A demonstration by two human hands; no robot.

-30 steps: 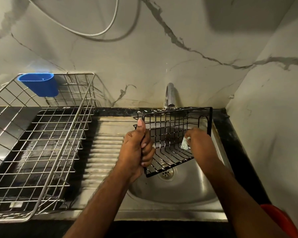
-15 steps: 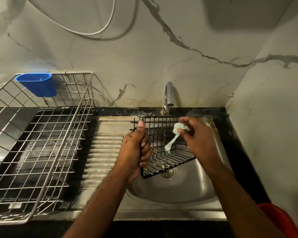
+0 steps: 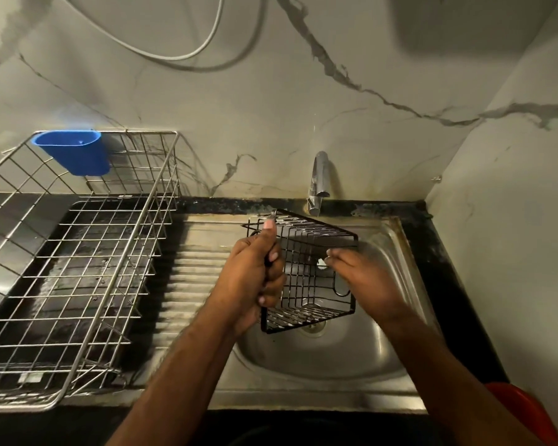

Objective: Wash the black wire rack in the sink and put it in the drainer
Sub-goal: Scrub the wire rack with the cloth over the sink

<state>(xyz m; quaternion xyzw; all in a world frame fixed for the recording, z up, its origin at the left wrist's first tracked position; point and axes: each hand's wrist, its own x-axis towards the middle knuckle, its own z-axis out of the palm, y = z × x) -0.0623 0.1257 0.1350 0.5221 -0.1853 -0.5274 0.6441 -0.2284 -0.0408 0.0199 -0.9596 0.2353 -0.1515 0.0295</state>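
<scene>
The black wire rack [image 3: 306,252] hangs tilted over the steel sink [image 3: 384,349], above the drain. My left hand [image 3: 255,272] grips its left edge, thumb pointing up along the wire. My right hand [image 3: 364,278] is at the rack's right side, blurred, fingers pointing left into the mesh. It holds a small pale scrap of scrubber [image 3: 320,263] against the wires. The steel wire drainer [image 3: 78,268] stands to the left on the black counter.
A blue plastic cup holder [image 3: 74,151] hangs on the drainer's back rim. The tap [image 3: 318,181] stands behind the sink, with no water stream visible. A ribbed draining board [image 3: 190,278] lies between sink and drainer. A red object [image 3: 529,410] sits at the lower right.
The rack has been turned in my left hand, its open side now facing right. My right hand dropped from the rack's top edge to its right side with the scrubber.
</scene>
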